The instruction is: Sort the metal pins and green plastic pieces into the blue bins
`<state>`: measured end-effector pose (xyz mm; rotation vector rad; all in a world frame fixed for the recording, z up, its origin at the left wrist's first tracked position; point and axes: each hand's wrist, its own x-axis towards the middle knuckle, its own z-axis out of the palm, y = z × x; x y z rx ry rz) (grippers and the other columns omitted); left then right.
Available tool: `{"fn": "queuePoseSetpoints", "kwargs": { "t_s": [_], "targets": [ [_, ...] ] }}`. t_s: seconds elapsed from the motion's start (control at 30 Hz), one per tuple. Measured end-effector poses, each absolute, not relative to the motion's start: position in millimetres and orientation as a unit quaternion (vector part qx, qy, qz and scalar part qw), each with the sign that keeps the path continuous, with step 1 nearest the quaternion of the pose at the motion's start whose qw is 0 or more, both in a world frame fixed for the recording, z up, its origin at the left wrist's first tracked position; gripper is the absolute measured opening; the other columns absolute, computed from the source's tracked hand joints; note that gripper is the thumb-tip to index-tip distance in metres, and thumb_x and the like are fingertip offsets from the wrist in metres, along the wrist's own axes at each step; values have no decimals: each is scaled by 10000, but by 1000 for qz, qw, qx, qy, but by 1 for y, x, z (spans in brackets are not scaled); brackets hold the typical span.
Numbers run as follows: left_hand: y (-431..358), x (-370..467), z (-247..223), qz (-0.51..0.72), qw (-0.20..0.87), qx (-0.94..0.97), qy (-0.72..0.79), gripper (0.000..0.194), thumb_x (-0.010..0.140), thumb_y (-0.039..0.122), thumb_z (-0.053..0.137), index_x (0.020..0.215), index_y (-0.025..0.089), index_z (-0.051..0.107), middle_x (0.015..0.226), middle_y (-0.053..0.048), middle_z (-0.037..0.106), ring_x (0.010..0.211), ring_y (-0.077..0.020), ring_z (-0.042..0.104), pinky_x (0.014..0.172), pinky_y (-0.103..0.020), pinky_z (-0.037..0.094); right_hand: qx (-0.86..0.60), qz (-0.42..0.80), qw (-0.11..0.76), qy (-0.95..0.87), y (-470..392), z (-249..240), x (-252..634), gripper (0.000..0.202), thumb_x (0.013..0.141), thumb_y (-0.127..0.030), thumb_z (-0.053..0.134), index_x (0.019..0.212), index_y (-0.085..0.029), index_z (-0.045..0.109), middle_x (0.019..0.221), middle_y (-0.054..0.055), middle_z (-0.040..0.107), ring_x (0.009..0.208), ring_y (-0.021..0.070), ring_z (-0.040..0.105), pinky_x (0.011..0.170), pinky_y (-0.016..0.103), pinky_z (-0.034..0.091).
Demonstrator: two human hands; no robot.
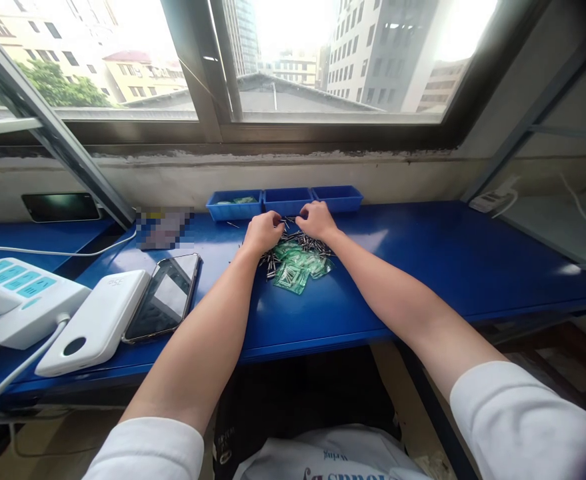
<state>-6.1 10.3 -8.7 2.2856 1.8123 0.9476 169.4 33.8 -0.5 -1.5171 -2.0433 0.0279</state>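
Note:
Dark metal screw-like pieces (314,244) lie in a loose pile on the blue table (293,327). Small green-tinted plastic bags (293,275) with slim pieces inside rest on the pile's near side. My left hand (264,232) is at the pile's left back edge, fingers curled together; what they hold is too small to name. Opposite it, my right hand (317,220) is at the back right of the pile, its fingers bent inward, their tips too small to read. A few loose pieces show between the two hands.
Behind the pile stand three blue bins, the left (235,205) holding green bags, beside the middle (287,199) and right ones (337,198). A phone (165,293), white power bank (95,320) and power strip (25,300) lie at left. Another phone (61,207) leans against the wall.

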Motion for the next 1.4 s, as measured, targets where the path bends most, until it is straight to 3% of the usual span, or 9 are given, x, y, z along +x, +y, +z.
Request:
{"fn": "queuePoseSetpoints", "kwargs": {
  "t_s": [0.23, 0.4, 0.53, 0.7, 0.97, 1.17, 1.4],
  "targets": [
    [10, -6, -8, 296, 41, 748, 592, 300, 808, 338, 545, 1041, 200, 676, 1013, -55, 723, 960, -229, 649, 848, -305, 490, -536, 69, 186, -821, 30, -5, 162, 323, 795, -420, 615, 985, -185, 730, 1069, 113, 690, 1044, 279, 587, 862, 324, 436],
    [10, -6, -8, 288, 41, 747, 597, 307, 798, 342, 541, 1034, 206, 685, 1008, -51, 726, 967, -230, 648, 842, -301, 493, -493, 111, 203, -839, 26, -5, 161, 188, 821, -294, 606, 894, -171, 728, 953, 67, 719, 884, 193, 630, 751, 255, 435],
    [10, -6, -9, 291, 43, 749, 594, 303, 788, 338, 545, 1021, 212, 692, 1009, -56, 727, 968, -238, 649, 835, -308, 496, -469, 133, 221, -845, 26, -4, 163, 196, 823, -304, 613, 850, -148, 729, 888, 70, 720, 802, 175, 633, 699, 248, 429],
    [7, -5, -7, 286, 47, 751, 593, 303, 792, 342, 539, 1013, 211, 699, 1011, -68, 729, 974, -247, 649, 840, -314, 494, -442, 154, 219, -856, 24, 0, 165, 135, 740, -193, 659, 846, -157, 734, 874, 41, 721, 807, 159, 633, 704, 222, 433],
    [5, -5, -4, 281, 47, 752, 594, 305, 791, 339, 534, 1000, 203, 709, 1014, -73, 729, 980, -259, 646, 861, -340, 485, -430, 151, 186, -870, 26, -1, 164, 112, 796, -203, 622, 852, -155, 706, 892, 51, 705, 793, 157, 608, 704, 235, 420],
    [3, -3, -3, 289, 49, 756, 585, 286, 803, 323, 527, 992, 212, 711, 1020, -60, 730, 993, -250, 644, 874, -328, 483, -434, 133, 250, -855, 26, -5, 163, 161, 875, -232, 538, 892, -143, 672, 933, 64, 679, 836, 156, 585, 758, 246, 416],
    [-8, 4, 7, 366, 75, 768, 520, 280, 854, 289, 497, 1006, 190, 710, 993, -52, 735, 923, -206, 659, 864, -283, 492, -450, 133, 342, -814, 26, -1, 163, 323, 943, -353, 428, 806, -161, 649, 818, 47, 693, 758, 158, 595, 688, 249, 393]
  ]
}}
